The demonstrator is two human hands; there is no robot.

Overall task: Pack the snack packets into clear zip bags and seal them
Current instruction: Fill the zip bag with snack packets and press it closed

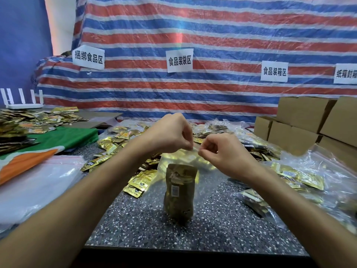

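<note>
A clear zip bag (204, 182) hangs upright over the speckled table (146, 225), its bottom resting on the surface. Inside it stands a stack of gold-brown snack packets (179, 196). My left hand (170, 134) pinches the bag's top edge on the left. My right hand (222, 151) pinches the same edge on the right, fingertips almost touching the left hand's. Loose gold snack packets (139, 182) lie scattered on the table behind the bag.
A pile of empty clear bags (36, 182) lies at the left beside a green and orange cloth (63, 138). Filled clear bags (309, 178) are heaped at the right. Cardboard boxes (305, 120) are stacked at the back right. More packets (29, 120) cover the far left.
</note>
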